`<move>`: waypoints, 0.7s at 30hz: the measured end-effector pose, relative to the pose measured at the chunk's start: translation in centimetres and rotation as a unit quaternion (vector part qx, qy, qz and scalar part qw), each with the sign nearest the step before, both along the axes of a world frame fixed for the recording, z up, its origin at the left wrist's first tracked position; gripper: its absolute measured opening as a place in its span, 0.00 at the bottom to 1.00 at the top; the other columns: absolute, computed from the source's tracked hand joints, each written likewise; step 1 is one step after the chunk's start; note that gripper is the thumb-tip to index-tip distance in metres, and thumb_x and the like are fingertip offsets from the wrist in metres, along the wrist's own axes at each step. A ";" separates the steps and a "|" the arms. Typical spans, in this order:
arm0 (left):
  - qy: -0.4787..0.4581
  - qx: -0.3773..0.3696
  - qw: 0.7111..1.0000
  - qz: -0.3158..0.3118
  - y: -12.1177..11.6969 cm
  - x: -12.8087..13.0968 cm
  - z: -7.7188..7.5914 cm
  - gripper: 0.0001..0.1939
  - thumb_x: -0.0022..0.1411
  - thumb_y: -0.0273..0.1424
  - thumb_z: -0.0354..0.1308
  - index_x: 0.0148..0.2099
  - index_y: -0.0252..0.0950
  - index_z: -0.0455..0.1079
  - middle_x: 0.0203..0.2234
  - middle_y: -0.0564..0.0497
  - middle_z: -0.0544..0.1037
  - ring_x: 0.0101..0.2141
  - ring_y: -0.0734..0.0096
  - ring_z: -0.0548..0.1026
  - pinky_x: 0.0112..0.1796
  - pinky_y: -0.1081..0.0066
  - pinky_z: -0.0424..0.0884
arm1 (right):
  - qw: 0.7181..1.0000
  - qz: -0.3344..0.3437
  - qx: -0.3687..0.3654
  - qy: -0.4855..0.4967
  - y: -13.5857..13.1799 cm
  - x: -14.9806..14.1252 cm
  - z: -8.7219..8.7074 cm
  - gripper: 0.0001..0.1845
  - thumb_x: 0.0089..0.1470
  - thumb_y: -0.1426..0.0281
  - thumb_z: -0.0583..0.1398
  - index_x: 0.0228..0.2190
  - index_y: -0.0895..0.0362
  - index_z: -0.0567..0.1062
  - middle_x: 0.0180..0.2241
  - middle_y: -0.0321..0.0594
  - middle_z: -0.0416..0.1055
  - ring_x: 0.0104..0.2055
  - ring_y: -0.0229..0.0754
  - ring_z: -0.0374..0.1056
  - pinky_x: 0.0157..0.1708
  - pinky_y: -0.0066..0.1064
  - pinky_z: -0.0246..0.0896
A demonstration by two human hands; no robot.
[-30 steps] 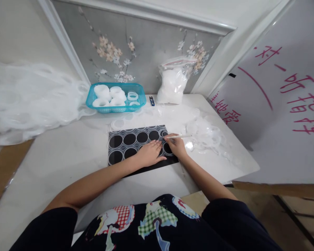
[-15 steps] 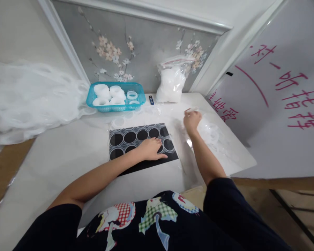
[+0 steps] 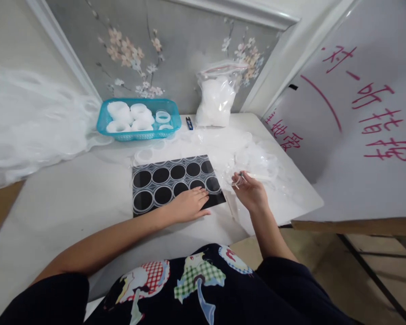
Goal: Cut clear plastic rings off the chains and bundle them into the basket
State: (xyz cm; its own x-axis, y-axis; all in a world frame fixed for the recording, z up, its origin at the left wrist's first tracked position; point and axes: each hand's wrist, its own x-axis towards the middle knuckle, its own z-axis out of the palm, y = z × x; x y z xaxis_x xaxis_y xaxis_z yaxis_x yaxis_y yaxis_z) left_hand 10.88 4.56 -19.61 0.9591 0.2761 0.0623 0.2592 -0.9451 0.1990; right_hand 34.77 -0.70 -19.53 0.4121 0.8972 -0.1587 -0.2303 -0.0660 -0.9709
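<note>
A black mat (image 3: 172, 180) printed with rows of dark circles lies flat on the white table (image 3: 71, 203). My left hand (image 3: 188, 204) rests palm down on its near right part, fingers stretched out flat. My right hand (image 3: 249, 189) hovers just right of the mat, fingers curled round a thin white stick and a small clear ring-like piece I cannot make out well. A heap of clear plastic pieces (image 3: 260, 164) lies right behind that hand.
A turquoise basket (image 3: 138, 118) with white rolls stands at the back. A zip bag of white material (image 3: 216, 97) leans on the wall beside a small blue clip (image 3: 189, 122). White netting (image 3: 30, 117) piles at the left. A board with red writing (image 3: 358, 117) stands at the right.
My right hand left the mat's right end, reached into the clear plastic heap, then came back toward me holding a small piece. My left hand stayed flat on the mat.
</note>
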 end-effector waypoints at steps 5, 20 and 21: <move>-0.021 0.002 1.000 -0.001 -0.1 0.1 -0.1 0.26 0.70 0.45 0.47 0.56 0.29 0.68 0.55 0.39 0.72 0.57 0.58 0.69 0.60 0.62 0.59 | 0.997 0.029 0.030 0.067 -1.8 -0.5 0.3 0.12 0.56 0.56 0.57 0.29 0.48 0.76 0.40 0.39 0.79 0.42 0.48 0.75 0.42 0.45 0.69; -0.045 0.047 0.997 -0.037 0.1 0.7 -1.1 0.25 0.68 0.43 0.51 0.55 0.26 0.69 0.53 0.36 0.73 0.55 0.56 0.70 0.59 0.60 0.60 | 0.910 0.083 0.032 -0.406 -0.9 -3.9 -1.9 0.11 0.58 0.63 0.59 0.32 0.54 0.79 0.34 0.42 0.78 0.41 0.48 0.71 0.43 0.40 0.64; -0.046 0.051 0.997 -0.040 0.1 0.7 -1.1 0.25 0.68 0.43 0.51 0.54 0.25 0.69 0.53 0.35 0.73 0.55 0.55 0.71 0.59 0.60 0.60 | 0.910 0.080 0.030 -0.406 -0.9 -3.9 -2.1 0.11 0.58 0.63 0.59 0.32 0.54 0.79 0.34 0.42 0.78 0.41 0.48 0.71 0.43 0.40 0.64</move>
State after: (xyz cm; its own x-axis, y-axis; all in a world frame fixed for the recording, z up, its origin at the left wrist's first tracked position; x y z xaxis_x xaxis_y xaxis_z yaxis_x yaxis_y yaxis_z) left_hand 11.56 4.63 -20.76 0.9665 0.1871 0.1757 0.1675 -0.9784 0.1209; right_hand 30.90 -1.63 -21.61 0.2343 0.9532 0.1912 0.5731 0.0234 -0.8192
